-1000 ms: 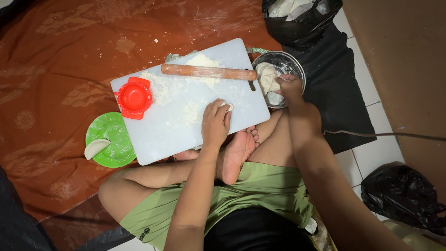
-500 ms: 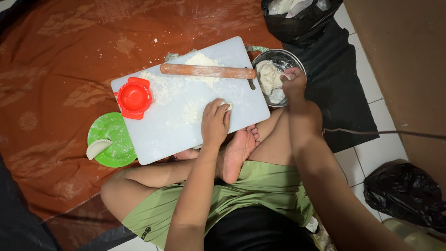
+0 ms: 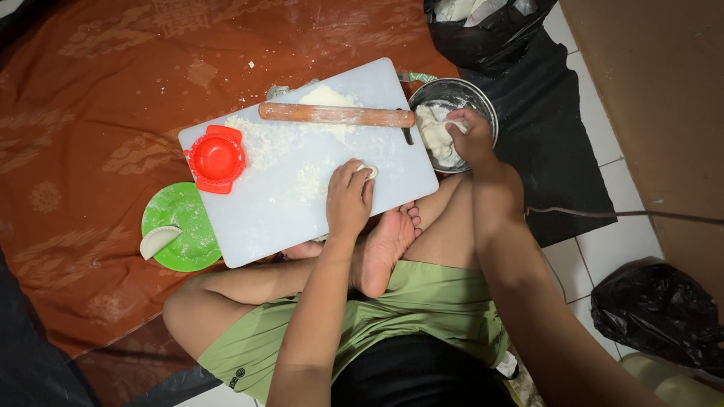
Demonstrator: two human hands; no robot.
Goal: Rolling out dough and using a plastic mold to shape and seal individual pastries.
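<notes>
- Compared with a second back, the right hand has been moved further into the round metal bowl and is now pinched on the lump of pale dough inside, so a piece looks to be getting pulled off.
- The left hand has hardly been shifted: it's laid flat on the white plastic cutting board, fingers curled over a small piece of white dough, which is pressed down rather than gripped.
- The long wooden rolling pin is left lying across the far end of the board, just beside the bowl, over a pile of loose flour.
- A red plastic dumpling press is parked open on the board's left corner.
- One folded white dumpling is seen on the green round plate, which is tucked under the board's edge.
- Black plastic bags are sat on the tiled floor nearby, well apart from the hands.
</notes>
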